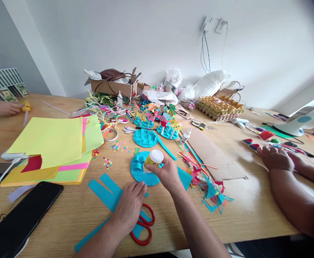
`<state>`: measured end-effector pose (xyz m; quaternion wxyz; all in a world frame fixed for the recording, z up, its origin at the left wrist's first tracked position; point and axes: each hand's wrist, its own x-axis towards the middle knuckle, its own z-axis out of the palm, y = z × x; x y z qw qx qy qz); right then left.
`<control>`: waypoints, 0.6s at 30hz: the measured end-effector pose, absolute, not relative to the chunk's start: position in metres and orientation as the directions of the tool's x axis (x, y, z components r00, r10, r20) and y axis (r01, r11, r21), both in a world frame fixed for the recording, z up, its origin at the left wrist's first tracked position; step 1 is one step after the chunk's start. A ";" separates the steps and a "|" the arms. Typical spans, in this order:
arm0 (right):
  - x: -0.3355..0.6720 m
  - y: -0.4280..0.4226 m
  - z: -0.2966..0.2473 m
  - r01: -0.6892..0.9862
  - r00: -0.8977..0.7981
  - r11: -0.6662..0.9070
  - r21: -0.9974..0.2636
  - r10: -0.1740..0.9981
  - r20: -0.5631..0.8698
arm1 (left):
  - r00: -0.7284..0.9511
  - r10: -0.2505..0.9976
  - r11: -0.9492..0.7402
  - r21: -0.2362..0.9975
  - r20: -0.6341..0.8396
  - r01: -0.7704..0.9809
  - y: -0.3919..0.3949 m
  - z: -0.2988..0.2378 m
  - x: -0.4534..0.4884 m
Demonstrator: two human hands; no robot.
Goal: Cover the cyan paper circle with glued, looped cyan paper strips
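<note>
A pale wall (119, 32) and wooden tabletop (242, 215) are bathed in soft, bright light, with whitish glare cast on the wood at right, the upper-right corner darkened, and a phone (25, 215) at lower left stretched by wide-angle distortion.

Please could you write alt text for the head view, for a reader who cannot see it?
The right hand holds a yellow cylindrical container with a white end over a round blue paper disc with raised strips; the left hand rests near its edge, beside red looped scissor handles. Yellow paper sheets and a black phone lie at picture left.
</note>
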<state>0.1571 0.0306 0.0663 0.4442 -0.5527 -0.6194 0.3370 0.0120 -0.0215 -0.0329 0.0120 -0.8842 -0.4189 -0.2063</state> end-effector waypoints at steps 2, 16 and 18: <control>0.158 0.030 0.067 0.391 0.022 0.167 -0.905 0.981 0.190 | 0.562 0.737 -0.653 0.180 0.377 0.736 -0.020 -0.036 0.012; 0.152 0.028 0.053 0.439 0.039 0.139 -0.888 0.984 0.173 | 0.554 0.763 -0.641 0.282 0.332 0.714 -0.020 -0.037 0.010; 0.151 0.026 0.052 0.436 0.026 0.162 -0.886 0.981 0.192 | 0.557 0.753 -0.650 0.267 0.349 0.711 -0.020 -0.038 0.010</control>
